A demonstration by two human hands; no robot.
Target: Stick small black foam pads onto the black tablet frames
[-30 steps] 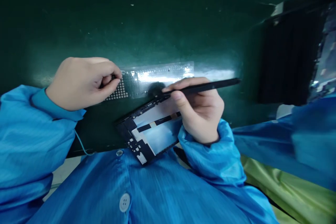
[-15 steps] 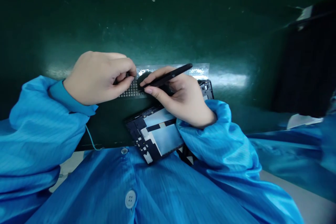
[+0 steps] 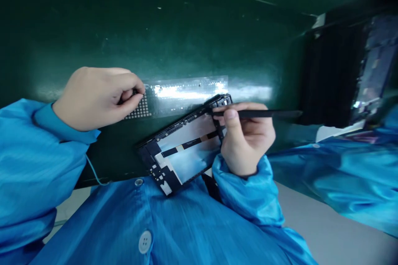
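My left hand (image 3: 96, 97) is closed, thumb and fingers pinching the left end of a clear strip (image 3: 183, 95) dotted with small squares, which lies flat on the dark green mat (image 3: 199, 29). My right hand (image 3: 245, 136) is closed on black tweezers (image 3: 258, 113), their tip at the top right corner of a dark device frame (image 3: 183, 145). That frame lies tilted at the mat's near edge, with pale panels and a dark strip inside it.
A black tray or rack (image 3: 338, 70) with stacked parts stands at the right. Another person's blue sleeve (image 3: 336, 178) reaches in from the right, below it. My blue coat (image 3: 155, 227) fills the bottom of the view.
My right hand has drawn the tweezers back from the strip near my left hand, rightward to the frame's top corner. My left hand kept its pinch on the strip.
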